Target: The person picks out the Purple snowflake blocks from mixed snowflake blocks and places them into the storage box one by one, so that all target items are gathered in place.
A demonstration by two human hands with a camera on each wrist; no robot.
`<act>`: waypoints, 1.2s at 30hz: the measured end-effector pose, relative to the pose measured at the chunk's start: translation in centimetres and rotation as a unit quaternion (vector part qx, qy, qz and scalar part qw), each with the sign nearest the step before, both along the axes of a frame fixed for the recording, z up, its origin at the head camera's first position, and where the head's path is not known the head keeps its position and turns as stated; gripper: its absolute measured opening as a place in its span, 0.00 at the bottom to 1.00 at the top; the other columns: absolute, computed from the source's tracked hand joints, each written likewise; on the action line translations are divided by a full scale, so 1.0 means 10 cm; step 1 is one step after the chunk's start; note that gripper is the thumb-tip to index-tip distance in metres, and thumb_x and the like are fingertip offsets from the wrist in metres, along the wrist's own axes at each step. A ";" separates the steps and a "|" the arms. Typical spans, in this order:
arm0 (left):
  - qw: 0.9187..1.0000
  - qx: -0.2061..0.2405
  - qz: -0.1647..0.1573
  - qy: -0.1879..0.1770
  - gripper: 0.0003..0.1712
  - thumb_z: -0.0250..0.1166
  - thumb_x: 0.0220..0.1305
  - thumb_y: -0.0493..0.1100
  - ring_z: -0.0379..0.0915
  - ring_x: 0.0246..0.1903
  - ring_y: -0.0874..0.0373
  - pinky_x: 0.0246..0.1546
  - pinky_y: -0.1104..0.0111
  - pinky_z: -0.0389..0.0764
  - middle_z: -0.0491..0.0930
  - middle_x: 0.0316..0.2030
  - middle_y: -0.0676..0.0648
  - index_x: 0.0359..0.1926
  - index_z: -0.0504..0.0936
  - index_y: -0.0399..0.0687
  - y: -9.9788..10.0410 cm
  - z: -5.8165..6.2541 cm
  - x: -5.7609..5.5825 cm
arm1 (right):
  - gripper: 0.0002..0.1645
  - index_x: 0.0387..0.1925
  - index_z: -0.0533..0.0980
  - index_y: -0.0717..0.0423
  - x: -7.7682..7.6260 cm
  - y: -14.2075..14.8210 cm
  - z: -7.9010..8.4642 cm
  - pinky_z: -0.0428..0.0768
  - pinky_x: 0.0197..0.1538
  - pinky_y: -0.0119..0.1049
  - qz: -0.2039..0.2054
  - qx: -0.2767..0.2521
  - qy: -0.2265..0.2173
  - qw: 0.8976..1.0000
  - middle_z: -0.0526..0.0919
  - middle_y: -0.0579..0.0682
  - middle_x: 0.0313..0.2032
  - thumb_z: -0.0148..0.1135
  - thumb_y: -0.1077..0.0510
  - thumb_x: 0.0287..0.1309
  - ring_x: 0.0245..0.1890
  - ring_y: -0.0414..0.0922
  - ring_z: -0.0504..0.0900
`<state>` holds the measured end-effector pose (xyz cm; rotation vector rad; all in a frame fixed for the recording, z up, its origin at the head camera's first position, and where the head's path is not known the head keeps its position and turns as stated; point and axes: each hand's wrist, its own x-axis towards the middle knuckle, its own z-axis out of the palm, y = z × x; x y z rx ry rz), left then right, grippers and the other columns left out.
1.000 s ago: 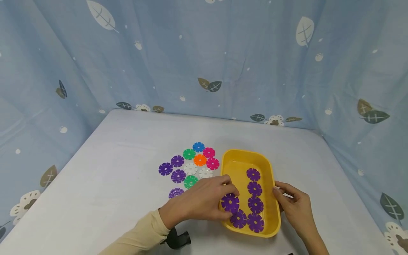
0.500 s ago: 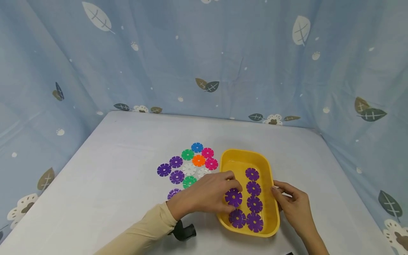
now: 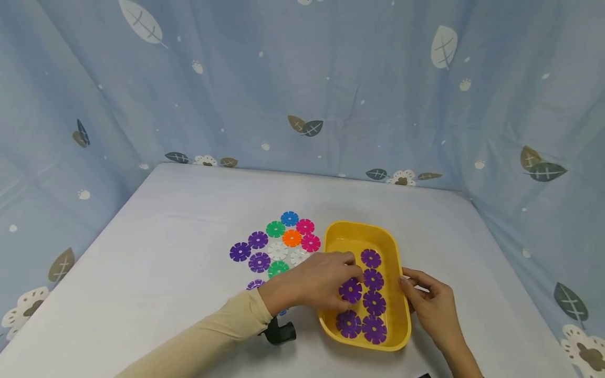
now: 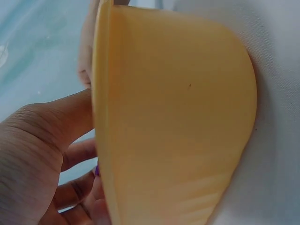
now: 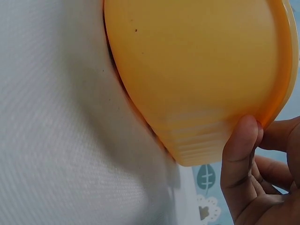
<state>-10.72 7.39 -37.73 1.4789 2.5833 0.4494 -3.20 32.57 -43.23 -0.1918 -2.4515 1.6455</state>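
Note:
In the head view my left hand (image 3: 321, 281) reaches over the near-left side of a yellow plastic tray (image 3: 361, 227), pinching a purple snowflake disc (image 3: 351, 291) between thumb and fingers inside it. Beside that disc, a column of several purple snowflake discs (image 3: 374, 303) lies along the tray's right side, and another purple disc (image 3: 348, 324) is at the near left. My right hand (image 3: 432, 304) grips the tray's right rim. In the left wrist view the tray wall (image 4: 178, 93) hides most of the disc. The right wrist view shows the thumb (image 5: 241, 150) against the tray's outer side.
Left of the tray, loose snowflake discs lie on the white tabletop: blue (image 3: 290, 218), orange (image 3: 291, 238), green, pink, white and purple. My left forearm partly covers this group. A black object (image 3: 280, 333) shows under the left wrist. A blue patterned curtain (image 3: 264, 79) surrounds the table.
My left hand has moved right and slightly away from me with the purple snowflake disc, bringing it closer to the column. The right hand stays on the rim.

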 end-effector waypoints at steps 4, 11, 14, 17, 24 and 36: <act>1.000 -0.011 -0.004 -0.001 0.27 0.74 0.56 0.59 0.68 0.38 0.67 0.39 0.79 0.72 0.73 0.41 0.58 0.54 0.83 0.58 0.04 -0.03 -0.01 | 0.19 0.55 0.79 0.66 0.00 0.00 0.00 0.81 0.22 0.37 -0.001 0.003 -0.002 1.000 0.82 0.59 0.34 0.62 0.58 0.68 0.20 0.45 0.82; 1.000 -0.026 -0.009 0.002 0.26 0.74 0.56 0.58 0.66 0.35 0.67 0.36 0.79 0.71 0.71 0.38 0.58 0.54 0.83 0.58 0.08 -0.08 -0.05 | 0.18 0.54 0.79 0.66 0.00 -0.01 0.00 0.81 0.22 0.37 -0.001 0.012 -0.001 1.000 0.81 0.59 0.33 0.62 0.59 0.68 0.18 0.46 0.81; 0.999 -0.033 -0.008 0.003 0.25 0.75 0.55 0.58 0.65 0.35 0.67 0.35 0.79 0.70 0.70 0.37 0.59 0.54 0.84 0.58 0.10 -0.10 -0.06 | 0.18 0.54 0.79 0.66 0.00 -0.01 -0.01 0.81 0.22 0.37 0.002 0.009 0.000 1.000 0.81 0.59 0.33 0.62 0.59 0.68 0.19 0.46 0.82; 0.999 -0.045 -0.010 0.008 0.25 0.75 0.55 0.57 0.65 0.34 0.67 0.34 0.79 0.69 0.69 0.36 0.59 0.53 0.84 0.58 0.13 -0.12 -0.07 | 0.18 0.54 0.79 0.65 0.00 -0.01 -0.01 0.81 0.22 0.37 0.004 0.011 0.003 1.000 0.81 0.58 0.33 0.62 0.58 0.68 0.19 0.46 0.82; 0.997 -0.068 -0.016 0.010 0.24 0.75 0.55 0.57 0.65 0.35 0.66 0.35 0.78 0.70 0.70 0.37 0.58 0.52 0.84 0.58 0.18 -0.16 -0.09 | 0.18 0.54 0.79 0.65 0.00 0.00 -0.01 0.81 0.22 0.38 0.006 0.011 0.007 1.000 0.81 0.58 0.33 0.63 0.58 0.68 0.18 0.47 0.82; 0.996 -0.091 -0.017 0.008 0.24 0.76 0.54 0.56 0.65 0.36 0.65 0.38 0.77 0.71 0.71 0.37 0.57 0.53 0.85 0.59 0.26 -0.21 -0.11 | 0.18 0.54 0.79 0.66 0.00 -0.01 0.01 0.81 0.21 0.38 0.001 0.014 0.003 1.000 0.81 0.59 0.33 0.62 0.58 0.68 0.18 0.47 0.82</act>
